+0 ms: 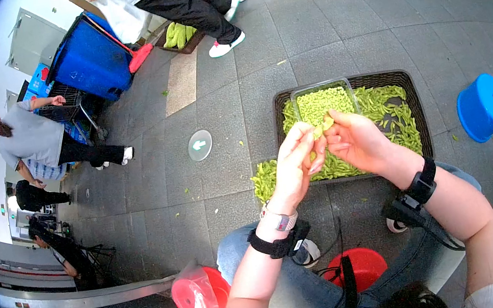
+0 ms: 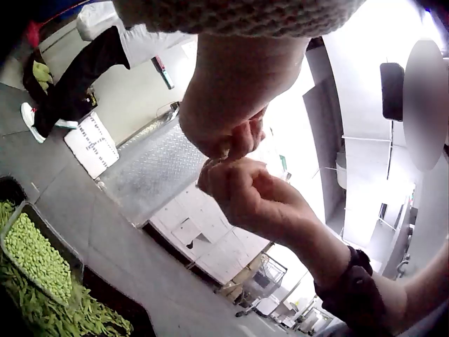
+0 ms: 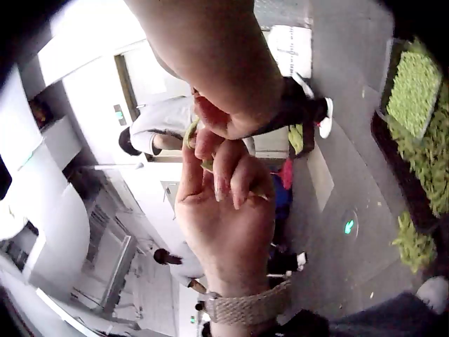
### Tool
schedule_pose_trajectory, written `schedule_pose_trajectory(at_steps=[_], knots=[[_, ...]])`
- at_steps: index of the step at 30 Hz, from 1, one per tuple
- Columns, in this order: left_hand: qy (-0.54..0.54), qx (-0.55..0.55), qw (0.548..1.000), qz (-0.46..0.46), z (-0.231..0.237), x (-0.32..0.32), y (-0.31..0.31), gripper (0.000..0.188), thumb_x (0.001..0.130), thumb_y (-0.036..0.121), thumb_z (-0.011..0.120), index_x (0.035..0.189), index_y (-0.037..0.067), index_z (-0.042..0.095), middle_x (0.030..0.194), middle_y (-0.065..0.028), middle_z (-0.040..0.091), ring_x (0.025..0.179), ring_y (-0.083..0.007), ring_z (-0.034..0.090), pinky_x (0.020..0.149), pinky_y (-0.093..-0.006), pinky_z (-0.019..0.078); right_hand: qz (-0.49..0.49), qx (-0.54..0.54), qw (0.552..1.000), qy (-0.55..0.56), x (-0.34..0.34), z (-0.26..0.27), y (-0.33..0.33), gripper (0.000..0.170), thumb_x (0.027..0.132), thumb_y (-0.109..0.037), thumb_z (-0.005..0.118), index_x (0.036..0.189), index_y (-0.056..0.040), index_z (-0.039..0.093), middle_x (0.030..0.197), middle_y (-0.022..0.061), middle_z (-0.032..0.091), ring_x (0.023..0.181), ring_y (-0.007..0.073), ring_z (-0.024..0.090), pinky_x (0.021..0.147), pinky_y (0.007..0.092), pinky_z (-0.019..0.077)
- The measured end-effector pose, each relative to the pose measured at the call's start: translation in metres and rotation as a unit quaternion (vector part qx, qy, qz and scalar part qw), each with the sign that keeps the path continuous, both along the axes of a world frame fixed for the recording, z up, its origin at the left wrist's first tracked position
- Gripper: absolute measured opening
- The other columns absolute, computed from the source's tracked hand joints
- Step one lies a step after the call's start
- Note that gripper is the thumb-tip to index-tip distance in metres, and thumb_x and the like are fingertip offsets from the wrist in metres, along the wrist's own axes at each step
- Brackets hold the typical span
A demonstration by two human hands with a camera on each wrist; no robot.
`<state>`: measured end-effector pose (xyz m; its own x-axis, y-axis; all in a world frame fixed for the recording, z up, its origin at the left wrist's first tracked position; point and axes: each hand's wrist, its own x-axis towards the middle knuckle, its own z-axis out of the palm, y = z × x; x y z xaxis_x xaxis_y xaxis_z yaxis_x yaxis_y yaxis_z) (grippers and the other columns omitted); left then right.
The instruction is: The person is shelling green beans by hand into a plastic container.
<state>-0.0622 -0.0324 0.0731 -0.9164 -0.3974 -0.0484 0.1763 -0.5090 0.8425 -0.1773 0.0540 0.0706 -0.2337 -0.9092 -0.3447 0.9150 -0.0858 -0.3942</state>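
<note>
In the head view both hands meet above a dark woven crate [image 1: 421, 118]. My left hand [image 1: 295, 162], with a watch on its wrist, pinches a green bean pod [image 1: 324, 126] between thumb and fingers. The fingertips of my right hand [image 1: 358, 140] grip the pod's other side. More green shows among the left hand's curled fingers in the right wrist view, by the pod [image 3: 191, 132]. Below the hands, a clear plastic tub [image 1: 351, 91] of shelled green beans [image 1: 324, 103] sits in the crate, surrounded by unshelled pods [image 1: 404, 121].
Another heap of pods [image 1: 266, 183] lies left of the crate. A blue stool [image 1: 482, 108] stands at right; a red bucket [image 1: 360, 269] is between the legs. One person [image 1: 189, 7] walks past ahead, another [image 1: 38, 136] stands at left near a blue bin [image 1: 90, 59].
</note>
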Motion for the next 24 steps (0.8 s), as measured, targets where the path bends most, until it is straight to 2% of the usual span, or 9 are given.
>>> schedule_pose_trajectory(at_steps=[1,4,5,7,10,11,17,20,24], knots=[[-0.025,-0.013,0.999,0.025,0.0,-0.001,-0.001,0.014,0.087,0.021,0.039,0.083,0.007,0.041,0.064,-0.0018,0.043,0.045,-0.0061,0.032,0.04,-0.0177,0.0242,0.006,0.01,0.999,0.045,-0.001,-0.001,0.0,0.015,0.087,-0.021,0.038,0.082,-0.0073,0.041,0.064,0.0004,0.042,0.051,0.0075,0.034,0.044,0.0179,0.0281],[-0.09,-0.055,0.991,0.088,-0.005,-0.003,-0.008,0.014,0.086,0.021,0.039,0.081,0.008,0.042,0.061,0.0,0.043,0.043,-0.0051,0.031,0.038,-0.0178,0.0229,-0.128,0.142,0.955,0.228,0.0,0.0,0.0,0.018,0.086,-0.023,0.042,0.079,-0.0065,0.042,0.062,0.0023,0.043,0.052,0.0098,0.04,0.045,0.0216,0.0323],[-0.103,-0.072,0.987,0.103,-0.007,-0.003,-0.01,0.014,0.086,0.021,0.04,0.08,0.009,0.042,0.06,0.0006,0.043,0.042,-0.0048,0.031,0.037,-0.0178,0.0224,-0.144,0.131,0.906,0.377,-0.001,-0.001,-0.001,0.019,0.086,-0.023,0.042,0.078,-0.0055,0.042,0.061,0.0046,0.044,0.053,0.0134,0.043,0.046,0.0246,0.0343],[-0.131,-0.117,0.976,0.132,-0.011,-0.005,-0.011,0.014,0.086,0.02,0.039,0.077,0.009,0.042,0.057,0.0024,0.043,0.04,-0.0036,0.031,0.036,-0.0176,0.0215,-0.165,0.098,0.741,0.643,-0.002,-0.002,-0.003,0.021,0.086,-0.023,0.042,0.076,-0.0036,0.042,0.06,0.0091,0.046,0.055,0.0204,0.049,0.049,0.0306,0.0383],[-0.143,-0.185,0.965,0.119,-0.006,-0.004,-0.008,0.014,0.086,0.019,0.039,0.076,0.009,0.043,0.057,0.0026,0.042,0.041,-0.003,0.032,0.036,-0.0174,0.0213,-0.098,0.058,0.577,0.809,0.004,0.009,0.003,0.023,0.085,-0.021,0.042,0.074,-0.001,0.041,0.065,0.017,0.048,0.064,0.0321,0.052,0.056,0.0391,0.04],[-0.138,-0.186,0.967,0.106,-0.004,-0.004,-0.006,0.014,0.086,0.018,0.039,0.076,0.009,0.043,0.057,0.0026,0.042,0.041,-0.0029,0.032,0.037,-0.0173,0.0212,-0.079,0.057,0.579,0.81,0.005,0.006,0.002,0.021,0.085,-0.02,0.041,0.075,-0.0011,0.042,0.068,0.0198,0.049,0.068,0.0372,0.05,0.057,0.0424,0.0394],[-0.096,-0.211,0.972,0.039,-0.002,0.0,-0.005,0.015,0.087,0.019,0.039,0.078,0.008,0.044,0.056,0.0025,0.041,0.043,-0.003,0.031,0.039,-0.0171,0.0213,0.008,0.059,0.585,0.809,0.006,0.008,0.005,0.022,0.085,-0.02,0.04,0.075,-0.0008,0.042,0.067,0.0204,0.049,0.068,0.0376,0.05,0.056,0.0427,0.039],[-0.095,-0.202,0.975,0.016,-0.003,0.002,-0.004,0.016,0.087,0.02,0.04,0.08,0.007,0.045,0.056,0.0022,0.04,0.044,-0.0034,0.03,0.039,-0.0171,0.0216,0.031,0.043,0.624,0.779,0.005,0.008,0.006,0.022,0.085,-0.02,0.04,0.075,-0.0003,0.043,0.068,0.0212,0.049,0.068,0.0383,0.05,0.056,0.0414,0.0388],[-0.08,-0.162,0.984,-0.005,-0.001,0.004,-0.004,0.015,0.087,0.02,0.04,0.082,0.006,0.045,0.055,0.0017,0.039,0.044,-0.0039,0.03,0.039,-0.0171,0.0216,0.033,-0.009,0.715,0.699,0.005,-0.005,0.003,0.026,0.086,-0.024,0.041,0.074,-0.0015,0.045,0.061,0.0115,0.049,0.057,0.0253,0.05,0.05,0.0332,0.0374]])
